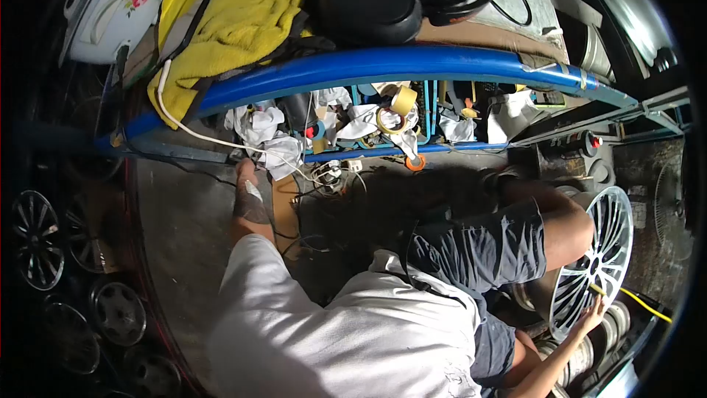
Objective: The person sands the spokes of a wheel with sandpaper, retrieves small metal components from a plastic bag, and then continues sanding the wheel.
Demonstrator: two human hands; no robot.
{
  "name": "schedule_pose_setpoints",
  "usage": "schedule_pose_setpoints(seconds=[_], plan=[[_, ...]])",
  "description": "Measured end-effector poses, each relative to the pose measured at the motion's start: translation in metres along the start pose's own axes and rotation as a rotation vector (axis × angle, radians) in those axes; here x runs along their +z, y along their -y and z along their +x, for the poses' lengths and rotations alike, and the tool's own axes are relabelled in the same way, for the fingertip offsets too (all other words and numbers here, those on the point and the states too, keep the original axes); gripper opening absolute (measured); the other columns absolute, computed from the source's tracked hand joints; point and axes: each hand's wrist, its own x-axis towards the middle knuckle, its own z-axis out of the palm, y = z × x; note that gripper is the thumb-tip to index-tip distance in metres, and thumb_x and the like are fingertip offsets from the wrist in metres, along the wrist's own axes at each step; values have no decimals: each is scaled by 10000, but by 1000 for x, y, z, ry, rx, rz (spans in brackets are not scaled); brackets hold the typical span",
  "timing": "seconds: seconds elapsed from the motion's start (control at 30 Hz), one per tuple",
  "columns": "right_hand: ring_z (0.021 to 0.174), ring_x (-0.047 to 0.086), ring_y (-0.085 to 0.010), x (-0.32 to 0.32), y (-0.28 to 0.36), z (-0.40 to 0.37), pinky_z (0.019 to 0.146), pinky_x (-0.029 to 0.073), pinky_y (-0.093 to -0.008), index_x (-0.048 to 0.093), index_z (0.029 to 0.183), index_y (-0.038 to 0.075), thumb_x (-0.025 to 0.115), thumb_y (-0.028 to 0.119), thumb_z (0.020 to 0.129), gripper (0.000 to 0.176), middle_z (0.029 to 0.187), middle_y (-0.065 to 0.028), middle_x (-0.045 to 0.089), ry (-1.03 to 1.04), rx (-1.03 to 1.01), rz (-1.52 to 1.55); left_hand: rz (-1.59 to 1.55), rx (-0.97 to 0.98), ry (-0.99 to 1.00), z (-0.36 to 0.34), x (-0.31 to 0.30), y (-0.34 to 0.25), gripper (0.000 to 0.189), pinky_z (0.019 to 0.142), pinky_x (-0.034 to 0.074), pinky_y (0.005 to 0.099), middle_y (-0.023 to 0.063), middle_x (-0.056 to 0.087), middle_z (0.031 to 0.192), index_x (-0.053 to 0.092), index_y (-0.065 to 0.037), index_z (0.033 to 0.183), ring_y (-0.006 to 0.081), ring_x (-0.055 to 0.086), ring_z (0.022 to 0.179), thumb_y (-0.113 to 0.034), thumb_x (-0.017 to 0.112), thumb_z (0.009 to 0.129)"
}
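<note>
Right grip (591, 317) rests spread on silver wheel (605, 247); left grip (247, 175) by white cable (199, 136), closure unclear

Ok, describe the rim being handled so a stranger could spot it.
Follow the blue rail to its right end, then drop down. A bright silver spoked rim stands on edge beside a knee. Unlike the shadowed rims far left, it has a hand on its lower edge and a yellow hose beside it.
</note>
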Motion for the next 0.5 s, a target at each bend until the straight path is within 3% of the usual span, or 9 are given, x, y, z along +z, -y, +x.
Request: schedule_pose_setpoints(seconds=[0.03, 0.1, 0.13, 0.17, 0.23, 0.3, 0.33, 0.5], plan=[[554, 353, 8, 8, -3, 0, 472, 257, -195, 681, 1087, 108, 733, 242, 970, 186, 810, 88, 548, -49, -42, -16, -4, 44, 17, -2, 2, -3, 295, 873, 518, 380, 104, 669, 1133, 657, -10, 1230, 198, 629, 1023, -151, 598, 978], [573, 362, 11, -11, -26, 22, 479, 262, -189, 672, 1105, 107, 729, 253, 978, 202, 831, 87, 550, 102, -3, -39, -86, 136, 78, 6, -3, -15, 288, 875, 516, 356, 107, 676, 1128, 678, 14, 1210, 183, 627, 1027, -129, 603, 971], [559, 346, 10, -2, -15, 18, 476, 260, -187, 664, 1114, 104, 723, 263, 987, 212, 814, 87, 546, 76, -17, -26, -139, 182, 116, 20, -9, -19, 285, 875, 515, 344, 109, 679, 1125, 688, 26, 1199, 175, 627, 1029, -118, 605, 967], [541, 333, 8, 0, -8, 17, 467, 257, -184, 668, 1126, 101, 719, 257, 989, 214, 789, 85, 541, 83, -21, -26, -207, 221, 122, 35, -14, -29, 313, 905, 506, 337, 66, 690, 1111, 695, 1, 1242, 164, 629, 1017, -101, 659, 949], [527, 327, 8, -6, -8, 26, 455, 254, -184, 673, 1155, 97, 708, 249, 996, 223, 767, 86, 534, 63, -18, -3, -327, 365, 54, -32, -5, -94, 309, 927, 493, 319, 44, 696, 1113, 700, -8, 1247, 150, 627, 1025, -125, 685, 961], [532, 325, 8, -10, -11, 34, 459, 251, -186, 670, 1203, 88, 688, 230, 1008, 241, 788, 78, 567, 78, -6, 9, -432, 551, 122, -29, -13, -121, 280, 944, 482, 307, 50, 682, 1186, 696, 3, 1244, 152, 622, 1060, -105, 663, 987], [538, 325, 7, -13, -16, 36, 465, 255, -188, 667, 1206, 85, 686, 229, 1009, 245, 810, 70, 580, 97, -7, 5, -330, 551, 99, -56, -14, -149, 273, 985, 482, 301, 54, 656, 1242, 676, -3, 1258, 169, 614, 1107, -67, 635, 996], [562, 332, 7, -10, -43, 37, 482, 267, -189, 660, 1199, 75, 680, 226, 1015, 239, 924, 53, 628, 69, 34, 16, -523, 475, 519, -35, -41, -207, 239, 1049, 474, 285, 63, 632, 1234, 604, -11, 1249, 180, 598, 1156, -8, 575, 1012]])
